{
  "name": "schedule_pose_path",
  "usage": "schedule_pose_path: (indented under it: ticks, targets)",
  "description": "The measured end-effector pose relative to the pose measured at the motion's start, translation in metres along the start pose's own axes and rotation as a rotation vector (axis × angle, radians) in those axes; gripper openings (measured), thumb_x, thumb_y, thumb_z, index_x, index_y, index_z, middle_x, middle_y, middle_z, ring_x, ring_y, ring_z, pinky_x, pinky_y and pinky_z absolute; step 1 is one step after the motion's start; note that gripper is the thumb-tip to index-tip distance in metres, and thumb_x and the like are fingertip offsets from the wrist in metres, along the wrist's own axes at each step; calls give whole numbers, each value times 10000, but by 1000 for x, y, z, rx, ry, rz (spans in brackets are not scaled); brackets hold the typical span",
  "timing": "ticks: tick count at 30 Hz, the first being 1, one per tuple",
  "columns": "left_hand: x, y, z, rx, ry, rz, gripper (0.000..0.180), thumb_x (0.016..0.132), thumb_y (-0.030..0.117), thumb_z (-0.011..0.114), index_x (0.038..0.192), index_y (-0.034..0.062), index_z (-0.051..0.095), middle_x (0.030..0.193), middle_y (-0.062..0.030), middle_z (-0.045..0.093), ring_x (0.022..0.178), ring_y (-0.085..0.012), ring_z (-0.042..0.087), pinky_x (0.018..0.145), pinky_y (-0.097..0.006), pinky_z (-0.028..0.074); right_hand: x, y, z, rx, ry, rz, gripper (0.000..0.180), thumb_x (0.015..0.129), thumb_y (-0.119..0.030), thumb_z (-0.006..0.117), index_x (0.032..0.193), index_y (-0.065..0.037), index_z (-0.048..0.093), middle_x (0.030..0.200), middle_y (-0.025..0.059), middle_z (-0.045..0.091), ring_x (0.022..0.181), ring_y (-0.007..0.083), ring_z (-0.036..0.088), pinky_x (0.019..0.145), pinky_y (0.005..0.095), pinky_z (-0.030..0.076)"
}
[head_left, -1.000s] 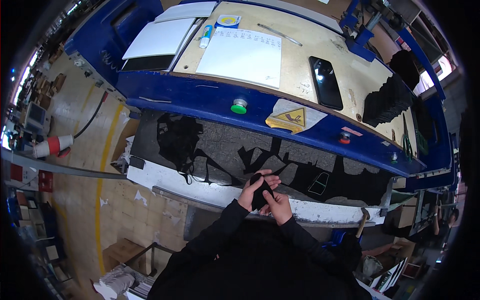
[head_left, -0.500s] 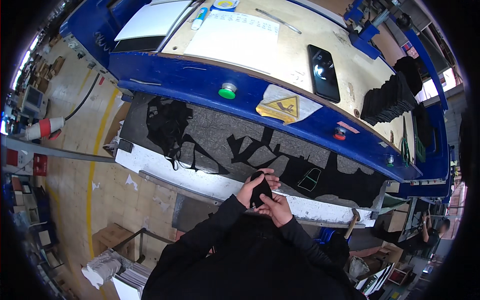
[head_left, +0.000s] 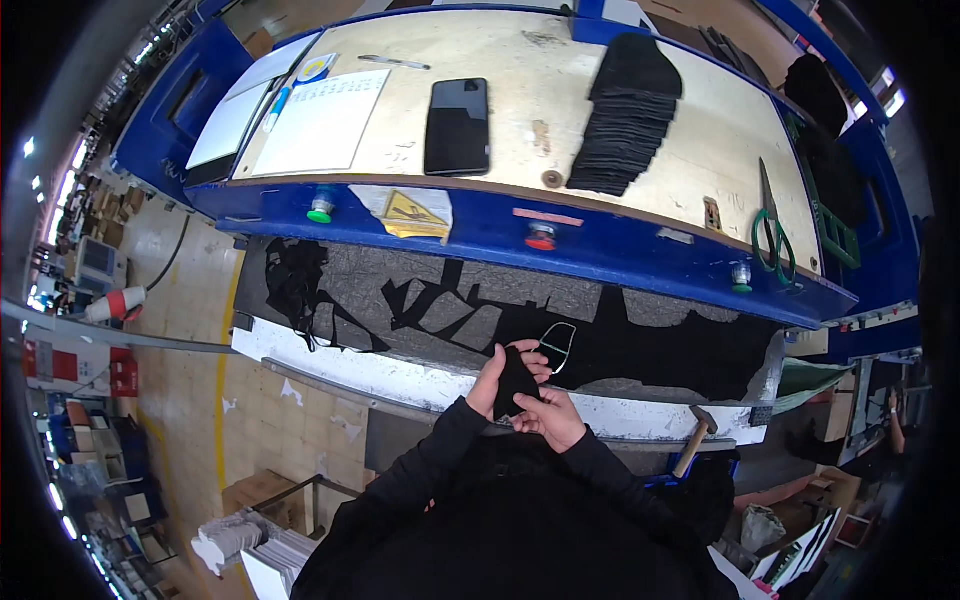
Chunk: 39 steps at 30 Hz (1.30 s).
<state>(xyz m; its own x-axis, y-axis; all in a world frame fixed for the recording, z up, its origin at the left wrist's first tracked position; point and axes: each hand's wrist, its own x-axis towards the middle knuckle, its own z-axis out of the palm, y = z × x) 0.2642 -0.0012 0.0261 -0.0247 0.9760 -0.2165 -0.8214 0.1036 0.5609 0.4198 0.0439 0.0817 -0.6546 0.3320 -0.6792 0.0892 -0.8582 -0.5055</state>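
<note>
Low in the middle, my left hand [head_left: 487,384] and my right hand [head_left: 552,418] hold a small stack or piece of black fabric [head_left: 515,384] between them. The left thumb lies along one side with fingers behind it; the right thumb and fingers pinch its lower end. Just beyond my fingers, a thin-edged cutting die [head_left: 557,348], rounded and with a green crossbar, sits on a wide black fabric sheet [head_left: 660,350]. Cut strips of that sheet [head_left: 420,303] stretch left over the grey press bed [head_left: 390,270].
On the wooden top stand a phone [head_left: 457,128], a stack of black cut pieces [head_left: 630,125], paper [head_left: 325,125] and green-handled scissors [head_left: 772,235]. Buttons, one green [head_left: 321,205] and one red [head_left: 540,236], line the blue beam. A hammer [head_left: 697,440] lies at the near right edge; tangled black scraps [head_left: 295,275] lie left.
My view has turned right, so the bench items appear further left and the scissors show fully. Both hands still hold the black fabric, now close beside the die in view.
</note>
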Motion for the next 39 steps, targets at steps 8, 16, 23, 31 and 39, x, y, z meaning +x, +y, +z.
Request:
schedule_pose_path:
  ticks: [8, 16, 23, 31, 39]
  targets:
    - [13, -29, 59, 37, 28, 18, 1067, 873, 827, 218, 1542, 0, 297, 1314, -189, 581, 1195, -298, 608, 1081, -429, 478, -37, -16, -62, 164, -150, 129, 221, 991, -214, 678, 1022, 0, 632, 868, 116, 718, 710, 179, 700, 631, 264, 533]
    - [11, -59, 82, 16, 148, -14, 1010, 925, 790, 160, 1520, -7, 339, 1416, -211, 534, 1210, -289, 597, 1076, -410, 472, -52, -9, -77, 25, -126, -15, 212, 994, -181, 673, 1044, 22, 636, 946, 119, 728, 779, 195, 732, 684, 266, 578]
    - [7, -64, 93, 41, 201, -44, 1015, 908, 807, 223, 1502, -5, 353, 1370, -190, 558, 1181, -283, 610, 1027, -422, 510, -57, -7, -85, -18, -109, -42, 209, 988, -161, 677, 1046, 35, 636, 922, 114, 718, 733, 198, 728, 644, 265, 574]
    - [-3, -66, 84, 92, 132, -5, 705, 1047, 532, 404, 1502, -5, 360, 1375, -195, 566, 1209, -268, 605, 1019, -394, 518, -51, 4, -79, -94, -72, -78, 231, 991, -161, 672, 1067, 53, 632, 909, 117, 714, 714, 196, 726, 622, 253, 574]
    - [-37, -38, 52, 109, 295, 32, 360, 1085, 246, 474, 1319, -26, 503, 1169, -186, 665, 1038, -264, 686, 938, -375, 550, -25, 25, -48, -638, -73, 30, 390, 991, -345, 664, 860, 22, 690, 701, 97, 713, 619, 152, 701, 575, 257, 545]
